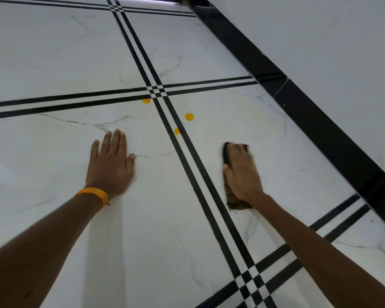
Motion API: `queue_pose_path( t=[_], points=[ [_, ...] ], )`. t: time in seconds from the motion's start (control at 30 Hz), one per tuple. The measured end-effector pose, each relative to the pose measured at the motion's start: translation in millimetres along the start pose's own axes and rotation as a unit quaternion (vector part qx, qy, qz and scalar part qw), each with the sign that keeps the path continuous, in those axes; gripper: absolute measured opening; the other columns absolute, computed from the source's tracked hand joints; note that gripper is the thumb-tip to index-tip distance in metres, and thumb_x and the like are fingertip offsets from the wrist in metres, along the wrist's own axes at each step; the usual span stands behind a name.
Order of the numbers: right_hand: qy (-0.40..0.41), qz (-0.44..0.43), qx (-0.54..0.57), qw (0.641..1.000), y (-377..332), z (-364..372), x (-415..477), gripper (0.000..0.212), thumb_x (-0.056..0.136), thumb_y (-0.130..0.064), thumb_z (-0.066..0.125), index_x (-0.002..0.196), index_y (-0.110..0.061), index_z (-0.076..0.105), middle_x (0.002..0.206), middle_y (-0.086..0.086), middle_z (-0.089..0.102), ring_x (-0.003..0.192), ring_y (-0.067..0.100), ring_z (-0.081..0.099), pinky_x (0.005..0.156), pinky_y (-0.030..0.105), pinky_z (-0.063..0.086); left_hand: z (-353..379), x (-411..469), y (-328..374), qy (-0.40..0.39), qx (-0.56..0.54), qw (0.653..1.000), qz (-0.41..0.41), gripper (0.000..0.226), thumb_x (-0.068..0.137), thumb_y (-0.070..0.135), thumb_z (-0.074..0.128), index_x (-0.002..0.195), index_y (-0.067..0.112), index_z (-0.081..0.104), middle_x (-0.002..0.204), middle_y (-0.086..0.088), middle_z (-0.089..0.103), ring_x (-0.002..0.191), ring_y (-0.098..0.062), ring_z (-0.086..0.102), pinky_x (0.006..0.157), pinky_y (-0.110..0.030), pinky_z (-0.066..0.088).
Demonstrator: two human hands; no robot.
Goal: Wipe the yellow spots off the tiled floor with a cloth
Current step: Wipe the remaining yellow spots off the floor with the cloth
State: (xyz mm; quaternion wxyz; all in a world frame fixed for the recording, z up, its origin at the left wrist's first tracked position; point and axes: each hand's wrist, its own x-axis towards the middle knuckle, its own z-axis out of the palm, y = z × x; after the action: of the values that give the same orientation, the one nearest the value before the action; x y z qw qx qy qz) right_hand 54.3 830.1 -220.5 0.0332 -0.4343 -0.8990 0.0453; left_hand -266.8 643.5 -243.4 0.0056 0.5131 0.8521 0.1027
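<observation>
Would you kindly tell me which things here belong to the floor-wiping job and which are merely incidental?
Job: dark crumpled cloth pressed under the right hand; round yellow spots; white black-striped tiled floor.
Incidental: left hand flat on the floor; orange braided wristband; black skirting strip; plain white wall.

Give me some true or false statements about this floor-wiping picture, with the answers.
1. The left hand lies flat on the tiled floor. True.
2. The cloth is under the left hand. False: it is under the right hand, which presses on it.
3. Every yellow mark has been wiped away. False: several yellow spots remain on the floor, ahead of both hands.
4. An orange band sits on the left wrist. True.
</observation>
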Motion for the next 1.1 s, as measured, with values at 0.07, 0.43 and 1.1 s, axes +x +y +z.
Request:
queue_pose_path(
  t=[0.07, 0.43, 1.1],
  points=[
    [0.029, 0.133, -0.022, 0.99, 31, 0, 2, 0.065, 0.103, -0.037, 0.025, 0.157, -0.001, 0.024, 0.162, 0.017, 0.032, 0.151, 0.032, 0.025, 0.125, 0.052, 0.014, 2, 2, 0, 0.005, 0.001, 1.0, 0.004, 0.071, 0.099, 0.042, 0.018, 0.156, 0.0, 0.024, 0.163, -0.019, 0.025, 0.151, -0.037, 0.022, 0.121, -0.057, 0.018],
    [-0.007, -0.015, 0.014, 1.0, -73, 11, 28, 0.069, 0.103, -0.041, 0.016, 0.16, -0.002, 0.017, 0.167, 0.012, 0.02, 0.156, 0.026, 0.016, 0.128, 0.043, 0.01, -3, 4, 1, -0.02, 0.001, 1.0, 0.019, 0.076, 0.097, 0.046, 0.012, 0.157, 0.0, 0.019, 0.165, -0.019, 0.02, 0.154, -0.034, 0.016, 0.123, -0.055, 0.014],
    [0.009, 0.073, 0.019, 0.997, -22, -1, 178, 0.084, 0.092, -0.047, 0.005, 0.155, 0.006, 0.024, 0.16, 0.026, 0.031, 0.149, 0.04, 0.028, 0.123, 0.055, 0.02, 0, 54, -17, -0.008, -0.018, 0.999, -0.051, 0.076, 0.098, 0.051, 0.014, 0.16, 0.007, 0.007, 0.169, -0.009, 0.006, 0.156, -0.02, 0.003, 0.127, -0.046, 0.006]
  ],
)
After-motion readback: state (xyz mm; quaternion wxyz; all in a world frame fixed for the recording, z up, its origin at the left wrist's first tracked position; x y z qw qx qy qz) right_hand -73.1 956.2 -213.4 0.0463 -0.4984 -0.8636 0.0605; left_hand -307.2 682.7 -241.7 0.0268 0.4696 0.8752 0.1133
